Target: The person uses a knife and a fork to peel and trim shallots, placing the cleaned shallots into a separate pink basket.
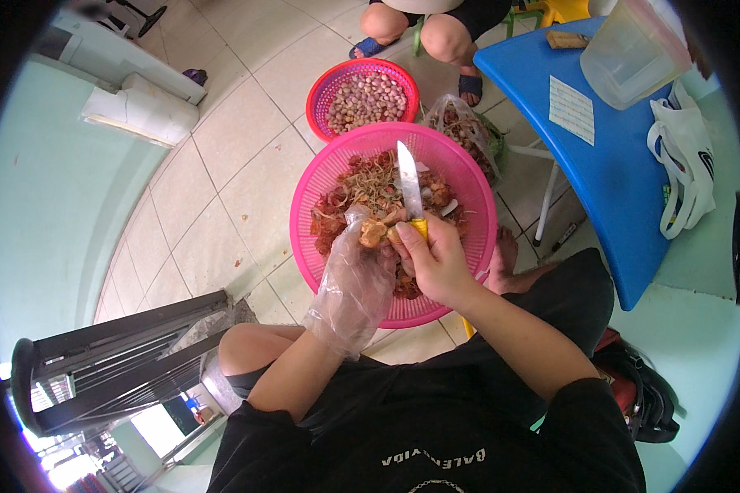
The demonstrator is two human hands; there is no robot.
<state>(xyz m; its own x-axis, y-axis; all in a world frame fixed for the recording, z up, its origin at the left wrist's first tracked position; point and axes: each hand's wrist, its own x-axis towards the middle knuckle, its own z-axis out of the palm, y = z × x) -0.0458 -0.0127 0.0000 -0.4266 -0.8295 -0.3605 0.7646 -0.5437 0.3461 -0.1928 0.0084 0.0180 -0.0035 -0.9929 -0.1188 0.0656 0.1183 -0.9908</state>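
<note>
1. If the pink basket (378,138) marks the dial's centre, a dark metal railing (131,357) stands at 8 o'clock.
2. Reaching in from 7 o'clock, the left hand (358,271) wears a clear plastic glove, its fingers curled and pinching a tan bulb (373,233).
3. Between 11 and 12 o'clock, just beyond the basket, sits a red colander (312,107) of small pinkish bulbs (370,99).
4. The tan bulb is over the basket's middle, above a heap of reddish-brown peelings and stringy roots (358,177).
5. Just right of it, a knife (409,185) points its blade almost to 12 o'clock.
6. At 12 o'clock, another person's bare knees (441,39) show beyond the colander.
7. Coming from between 4 and 5 o'clock, the bare right hand (440,259) wraps round the knife's yellow handle, thumb toward the bulb; I cannot tell whether they touch.
8. At 1 o'clock, a clear plastic bag (464,131) of more brownish pieces leans near the basket.
9. Between 2 and 3 o'clock, a blue table (600,181) carries a clear container (633,62), with a white bag (689,168) at its right edge.
</note>
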